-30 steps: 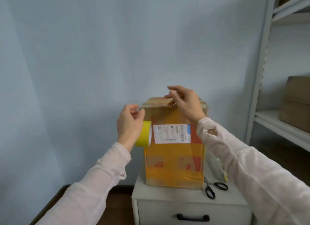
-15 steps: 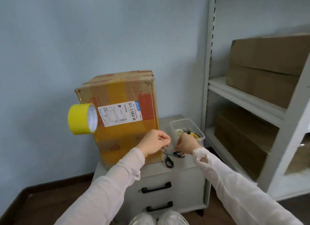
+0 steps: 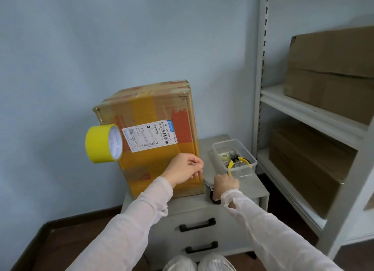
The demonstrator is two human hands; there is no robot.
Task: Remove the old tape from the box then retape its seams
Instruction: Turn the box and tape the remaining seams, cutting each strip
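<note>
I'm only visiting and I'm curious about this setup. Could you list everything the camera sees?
Brown cardboard box with yellow and orange tape: one, standing on the cabinet.
White shipping label: one, on the box front.
Yellow tape roll: one, hanging at the box's left side.
Grey two-drawer cabinet: one, against the blue wall.
Clear plastic tub: one, on the cabinet right of the box.
Small clear tape roll: one, in the tub.
Yellow-handled pliers: one, in the tub.
Black-handled scissors: one, under the right hand.
White metal shelving: one, on the right.
Plain brown cartons: several, on the shelving.
Left hand: fingers curled, beside the box's lower right edge.
Right hand: on the scissors.
</note>
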